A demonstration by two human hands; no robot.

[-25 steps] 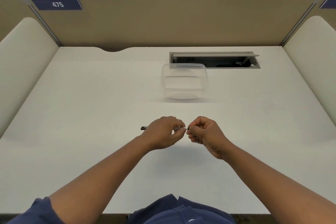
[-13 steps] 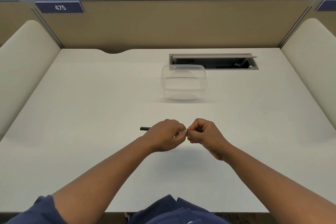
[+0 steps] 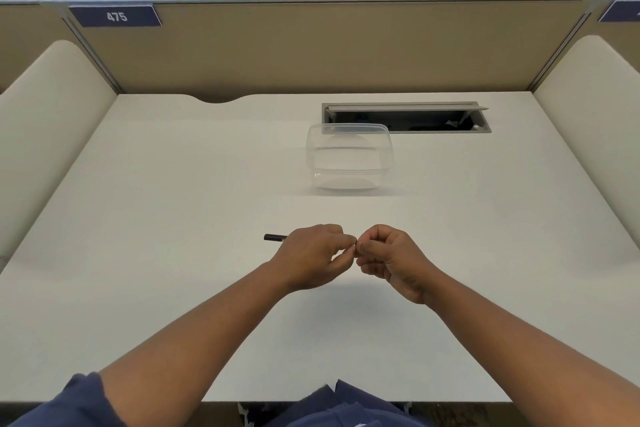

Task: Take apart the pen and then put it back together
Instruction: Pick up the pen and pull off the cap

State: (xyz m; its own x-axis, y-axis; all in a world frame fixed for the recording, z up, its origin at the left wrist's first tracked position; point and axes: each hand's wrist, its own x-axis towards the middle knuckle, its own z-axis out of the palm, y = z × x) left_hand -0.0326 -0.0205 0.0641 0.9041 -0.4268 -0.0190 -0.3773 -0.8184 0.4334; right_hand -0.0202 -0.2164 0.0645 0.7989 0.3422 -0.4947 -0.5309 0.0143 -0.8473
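A thin black pen (image 3: 275, 237) is held level above the middle of the white desk (image 3: 173, 218). Only its dark left end sticks out past my left hand (image 3: 313, 255), which is closed around the barrel. My right hand (image 3: 389, 256) pinches the pen's other end with thumb and forefinger, right where the two hands meet. The fingertips of both hands touch, and they hide the rest of the pen and any joint in it.
A clear plastic container (image 3: 349, 157) stands on the desk beyond my hands. Behind it is an open cable hatch (image 3: 405, 117) set in the desk. Padded beige dividers stand at the left (image 3: 45, 128), the right (image 3: 595, 114) and the back.
My hands have closed together: the short pale stretch of pen seen between them a second ago is now covered. The pen's left end sticks out as before.
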